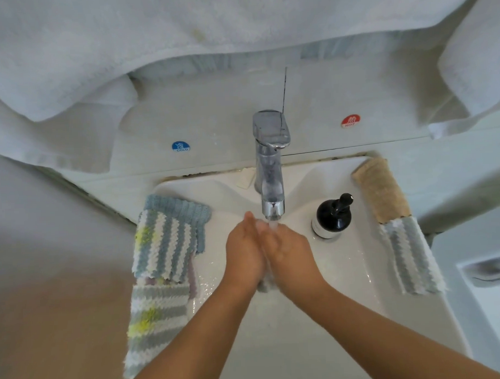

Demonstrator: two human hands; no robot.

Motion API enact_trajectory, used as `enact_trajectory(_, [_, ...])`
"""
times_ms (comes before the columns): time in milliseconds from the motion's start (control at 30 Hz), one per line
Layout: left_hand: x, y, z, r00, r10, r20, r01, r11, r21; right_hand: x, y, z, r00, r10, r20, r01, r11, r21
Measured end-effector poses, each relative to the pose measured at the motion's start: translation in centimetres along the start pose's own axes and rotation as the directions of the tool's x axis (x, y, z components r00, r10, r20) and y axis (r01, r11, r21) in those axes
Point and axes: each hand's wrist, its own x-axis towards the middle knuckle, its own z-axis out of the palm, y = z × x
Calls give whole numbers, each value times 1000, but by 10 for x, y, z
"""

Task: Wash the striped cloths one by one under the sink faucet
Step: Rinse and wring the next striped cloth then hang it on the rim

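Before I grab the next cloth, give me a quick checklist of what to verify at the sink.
1. Water running from the faucet: ok, a stream falls onto the hands.
2. Cloth between the left hand and right hand: cannot tell; only a greyish bit shows below the palms.
3. Unwashed striped cloths within reach: ok, stacked on the sink's left rim.
4. Place for finished cloths: ok, a folded cloth lies on the right rim.
5. Soap bottle upright and clear of the hands: ok.
6. Sink draining: cannot tell, the drain is hidden.
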Motion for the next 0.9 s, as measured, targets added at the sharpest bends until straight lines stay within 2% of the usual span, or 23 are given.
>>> enact_trajectory(100, [-13,-4,4,995,58,85,-65,994,89,17,4,-5,994,2,-108,-12,995,-97])
enact_trajectory(167, [-16,-4,7,994,17,104,-30,992,125,22,9,-7,991,-26,-133,12,995,-104])
enact_trajectory(233, [-10,-2,2,996,-52,71,48,997,61,11,11,-5,999,-1,-51,-2,999,-45])
enact_trajectory(333, [0,0,-13,997,8,75,-13,998,62,-10,15,2,996,17,89,-33,984,174])
enact_trajectory(400, [4,1,-20,991,23,129,-35,995,94,-8,22,4,998,31,48,-42,968,247])
enact_trajectory(467, [7,2,-28,982,-23,188,5,995,96,-1,27,0,993,110,-33,-96,950,297])
enact_trajectory(567, [11,2,-44,947,-42,320,14,996,89,6,36,-12,985,133,-107,-105,967,233])
enact_trajectory(700, [17,4,-62,916,-48,399,13,996,90,7,46,-20,998,62,-9,-62,998,21])
enact_trajectory(767, [16,7,-64,891,-48,452,-11,992,127,9,42,-21,1000,-13,18,12,997,71])
enact_trajectory(833, [14,11,-66,854,-61,516,-40,982,184,12,34,-23,990,-49,131,30,990,141])
enact_trajectory(900, [14,14,-66,837,-59,545,-48,982,180,14,24,-26,969,-49,244,28,996,88])
